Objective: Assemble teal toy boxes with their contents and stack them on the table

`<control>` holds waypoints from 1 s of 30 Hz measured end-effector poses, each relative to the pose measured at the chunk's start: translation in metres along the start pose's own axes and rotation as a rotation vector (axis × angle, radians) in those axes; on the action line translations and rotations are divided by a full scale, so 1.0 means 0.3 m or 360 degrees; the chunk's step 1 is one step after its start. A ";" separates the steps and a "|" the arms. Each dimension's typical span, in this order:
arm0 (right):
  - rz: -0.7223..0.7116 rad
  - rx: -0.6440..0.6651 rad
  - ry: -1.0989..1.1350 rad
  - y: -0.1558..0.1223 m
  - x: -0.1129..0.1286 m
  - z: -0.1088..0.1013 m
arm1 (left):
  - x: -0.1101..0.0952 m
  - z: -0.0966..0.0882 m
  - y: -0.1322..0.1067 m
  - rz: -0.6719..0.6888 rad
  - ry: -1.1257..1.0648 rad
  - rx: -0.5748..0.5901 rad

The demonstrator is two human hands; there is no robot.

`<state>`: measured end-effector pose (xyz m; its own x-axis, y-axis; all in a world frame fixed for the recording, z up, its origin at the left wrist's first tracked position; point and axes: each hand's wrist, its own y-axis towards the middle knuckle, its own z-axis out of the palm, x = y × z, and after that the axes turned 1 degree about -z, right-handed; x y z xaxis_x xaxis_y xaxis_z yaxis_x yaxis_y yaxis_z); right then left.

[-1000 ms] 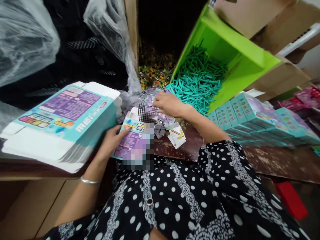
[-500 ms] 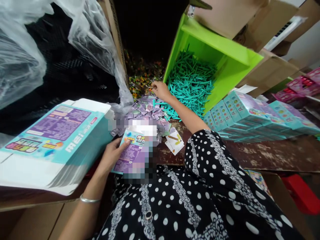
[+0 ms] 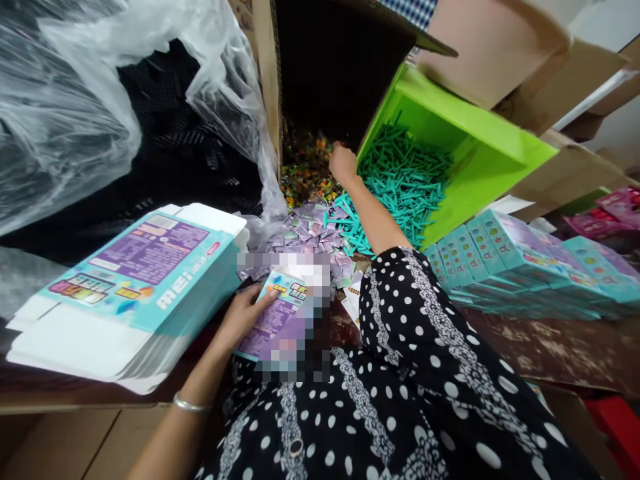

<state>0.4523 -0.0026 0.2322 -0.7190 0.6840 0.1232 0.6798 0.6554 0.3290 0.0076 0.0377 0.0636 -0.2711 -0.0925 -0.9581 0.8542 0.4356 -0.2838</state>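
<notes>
My left hand point(image 3: 245, 317) is closed around a teal and purple printed carton point(image 3: 265, 331), thumb on its front face; a blurred patch hides part of this carton. My right hand point(image 3: 343, 165) is reached forward at the mouth of a dark cardboard box, beside a heap of small orange, yellow and green pieces point(image 3: 307, 163). Its fingers are curled in, and what they hold, if anything, is hidden. Small purple sachets point(image 3: 305, 232) lie heaped between the two hands. Teal plastic sticks point(image 3: 405, 183) spill from a lime-green bin point(image 3: 493, 143) right beside my right forearm.
A stack of flattened cartons point(image 3: 150, 267) lies at the left, with black items under clear plastic point(image 3: 90, 120) behind it. Filled-out teal boxes point(image 3: 515, 253) stand in rows at the right. White printed cards point(image 3: 351, 303) lie partly under my right sleeve.
My right hand has moved farther forward, deeper over the orange and green pieces, and its fingers have curled in. My left hand keeps its hold on the carton. The view has shifted slightly.
</notes>
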 end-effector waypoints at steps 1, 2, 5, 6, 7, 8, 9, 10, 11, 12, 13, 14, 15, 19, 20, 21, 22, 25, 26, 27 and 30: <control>0.0066 -0.0081 0.0062 -0.018 -0.001 -0.030 | 0.004 -0.001 0.001 -0.0008 -0.0005 -0.0008; 0.0099 -0.0128 0.0173 -0.047 0.001 -0.058 | 0.008 -0.001 0.001 -0.0015 -0.0011 -0.0018; 0.0002 -0.0001 0.0720 -0.203 0.015 -0.113 | 0.007 0.004 -0.001 -0.0020 -0.0030 -0.0052; -0.0027 0.0084 0.0899 -0.271 0.023 -0.121 | 0.003 0.008 -0.003 -0.0016 -0.0038 -0.0065; -0.0047 0.0173 0.1053 -0.345 0.034 -0.125 | -0.002 0.013 -0.005 -0.0008 -0.0046 -0.0079; -0.0060 0.0261 0.1179 -0.419 0.047 -0.127 | -0.009 0.018 -0.009 0.0003 -0.0051 -0.0094; -0.0066 0.0343 0.1278 -0.493 0.062 -0.127 | -0.017 0.025 -0.013 0.0018 -0.0051 -0.0109; -0.0069 0.0422 0.1351 -0.563 0.080 -0.126 | -0.025 0.032 -0.018 0.0035 -0.0048 -0.0123; -0.0071 0.0491 0.1398 -0.627 0.100 -0.127 | -0.034 0.039 -0.025 0.0053 -0.0042 -0.0136; -0.0072 0.0535 0.1417 -0.685 0.120 -0.128 | -0.043 0.046 -0.032 0.0070 -0.0034 -0.0147; -0.0072 0.0552 0.1412 -0.736 0.139 -0.130 | -0.053 0.053 -0.040 0.0082 -0.0023 -0.0159; -0.0071 0.0555 0.1392 -0.780 0.157 -0.132 | -0.063 0.060 -0.049 0.0092 -0.0014 -0.0172; -0.0067 0.0553 0.1369 -0.815 0.172 -0.135 | -0.073 0.067 -0.058 0.0103 -0.0006 -0.0189; -0.0182 0.0933 0.1229 -0.886 0.191 -0.160 | -0.107 0.085 -0.089 0.0169 0.0011 -0.0264; -0.0279 0.1082 0.1147 -0.886 0.186 -0.173 | -0.112 0.087 -0.093 0.0193 0.0027 -0.0278; -0.0379 0.1167 0.1054 -0.879 0.179 -0.189 | -0.116 0.089 -0.096 0.0218 0.0047 -0.0288; -0.0458 0.1153 0.0970 -0.868 0.172 -0.209 | -0.118 0.091 -0.097 0.0239 0.0062 -0.0290; -0.0512 0.0752 0.0897 -0.827 0.163 -0.263 | -0.115 0.094 -0.096 0.0271 0.0049 -0.0253; -0.0518 0.0682 0.0914 -0.818 0.169 -0.272 | -0.113 0.095 -0.095 0.0276 0.0031 -0.0234; -0.0544 0.0693 0.0932 -0.815 0.181 -0.274 | -0.110 0.097 -0.094 0.0281 0.0015 -0.0223; -0.0659 0.0982 0.0994 -0.836 0.238 -0.234 | -0.102 0.106 -0.093 0.0299 -0.0011 -0.0213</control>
<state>0.2203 -0.1407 0.2242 -0.7444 0.1844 0.6417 0.1834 0.9806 -0.0690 0.0060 -0.0003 0.0995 -0.1093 -0.0047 -0.9940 0.8228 0.5607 -0.0931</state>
